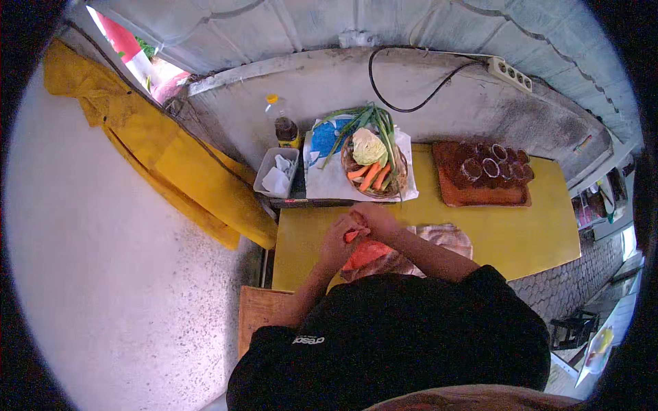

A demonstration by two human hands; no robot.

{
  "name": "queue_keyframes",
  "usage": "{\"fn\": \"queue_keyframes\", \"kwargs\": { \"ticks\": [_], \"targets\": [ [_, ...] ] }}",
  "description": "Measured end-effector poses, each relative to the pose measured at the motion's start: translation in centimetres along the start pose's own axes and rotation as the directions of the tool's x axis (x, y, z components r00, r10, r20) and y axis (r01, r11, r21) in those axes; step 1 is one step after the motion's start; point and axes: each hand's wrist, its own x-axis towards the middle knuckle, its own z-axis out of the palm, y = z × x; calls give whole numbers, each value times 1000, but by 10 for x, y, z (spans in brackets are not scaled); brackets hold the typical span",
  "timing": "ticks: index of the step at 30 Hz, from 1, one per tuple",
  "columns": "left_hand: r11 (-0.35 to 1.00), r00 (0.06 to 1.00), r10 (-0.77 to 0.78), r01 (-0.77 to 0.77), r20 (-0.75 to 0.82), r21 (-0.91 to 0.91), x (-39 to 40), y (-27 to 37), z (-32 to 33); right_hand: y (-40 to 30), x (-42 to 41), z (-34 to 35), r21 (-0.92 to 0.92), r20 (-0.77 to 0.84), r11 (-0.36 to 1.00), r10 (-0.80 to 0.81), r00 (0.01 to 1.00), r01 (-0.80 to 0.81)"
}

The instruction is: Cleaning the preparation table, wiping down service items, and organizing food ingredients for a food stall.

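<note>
Both hands meet above the near edge of a yellow table (514,226). My left hand (339,241) and my right hand (378,221) are closed together on a bunched part of a red cloth (367,254). The rest of that cloth hangs down below the hands, beside a checked cloth (447,236) lying on the table. Just beyond the hands stands a wicker basket (345,162) with a piece of cabbage (368,146), several carrots (371,176) and long green onions (380,120). The fingers are partly hidden and blurred.
A white plastic tub (259,172) with white papers stands at the left, near a bottle with a yellow cap (285,128). At the right, a brown tray (480,199) holds several glasses (491,167). A power strip (509,75) with a black cable sits on the wall ledge. Yellow fabric (180,169) hangs left.
</note>
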Motion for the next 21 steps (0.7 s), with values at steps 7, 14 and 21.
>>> {"fn": "queue_keyframes", "kwargs": {
  "ticks": [7, 14, 21],
  "targets": [
    [966, 965, -255, 252, -57, -64, -18, -33, 0, -3, -24, -22, 177, 199, 952, 212, 957, -248],
    [963, 963, -265, 267, 52, -27, -31, -58, 8, 14, -64, -24, 505, 98, 765, 410, 907, -401],
    [950, 960, -278, 280, -34, 134, -78, -113, 19, 78, -141, -41, 505, -85, 523, 822, 564, -687]
  ]
}}
